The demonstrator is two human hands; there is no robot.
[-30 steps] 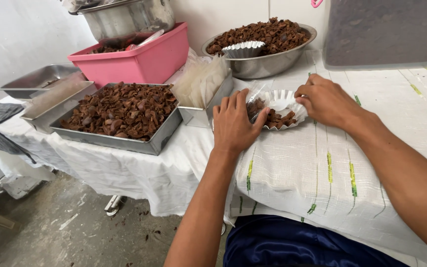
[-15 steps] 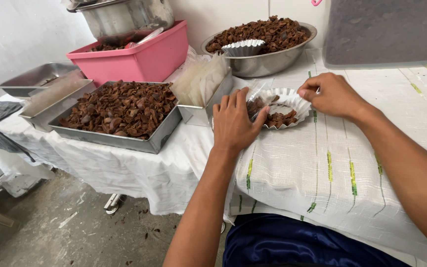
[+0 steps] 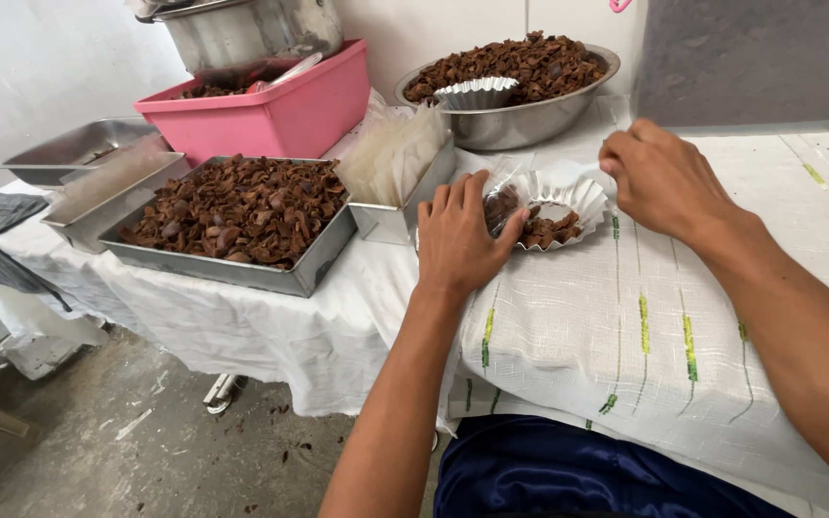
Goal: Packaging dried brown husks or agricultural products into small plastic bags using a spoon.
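Observation:
A white fluted cup (image 3: 573, 197) holding brown fried pieces (image 3: 551, 230) sits on the white cloth (image 3: 626, 326) in front of me. My left hand (image 3: 455, 242) rests at the cup's left side. Its fingers and thumb hold a clear plastic bag (image 3: 503, 197) with a few brown pieces inside. My right hand (image 3: 666, 180) is at the cup's far right rim with its fingers curled in a pinch; the fingertips are partly hidden.
A steel tray of brown pieces (image 3: 242, 206) stands to the left, with a small tin of clear bags (image 3: 397, 158) beside it. Behind are a pink tub (image 3: 271, 110), a steel bowl of pieces (image 3: 515, 82) with a foil cup on top, and empty trays (image 3: 74, 153).
My right hand has moved from over the cup to its far right rim. My left hand has shifted slightly and now grips the clear bag at the cup's left side.

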